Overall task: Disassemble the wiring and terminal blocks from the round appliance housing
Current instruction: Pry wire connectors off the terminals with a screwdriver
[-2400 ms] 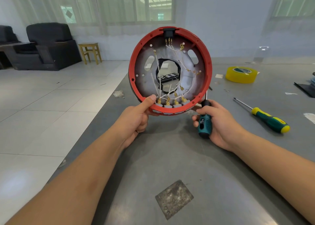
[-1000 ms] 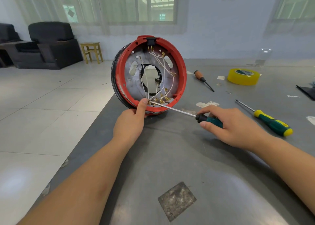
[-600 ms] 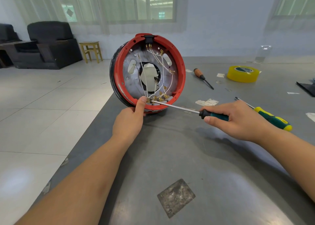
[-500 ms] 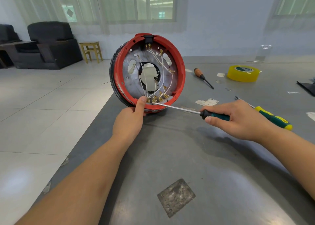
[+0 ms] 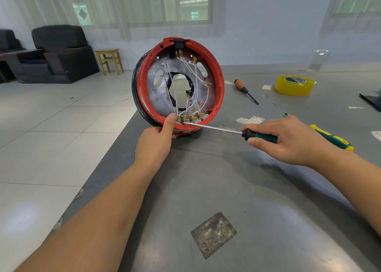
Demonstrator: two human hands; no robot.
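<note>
The round red housing (image 5: pixel 219 82) stands on edge on the grey table (image 5: pixel 237 185), its open side turned toward me. White wires (image 5: pixel 198 73) cross its metal plate and end at a row of brass terminal blocks (image 5: pixel 190 117) along the bottom rim. My left hand (image 5: pixel 153 142) grips the lower rim, thumb pressed beside the leftmost terminal. My right hand (image 5: pixel 288 139) holds a teal-handled screwdriver (image 5: pixel 259 136); its long shaft runs left and its tip touches the terminal row.
A green-and-yellow screwdriver (image 5: pixel 334 137) lies just behind my right hand. Farther back lie a wooden-handled screwdriver (image 5: pixel 244 90) and a roll of yellow tape (image 5: pixel 293 85). The table's left edge drops to a tiled floor (image 5: pixel 51 137). Black armchairs and a stool stand far left.
The housing has been turned from facing me to angled right and set lower on the table. My right hand has brought the screwdriver from upright to level, tip at the terminals.
</note>
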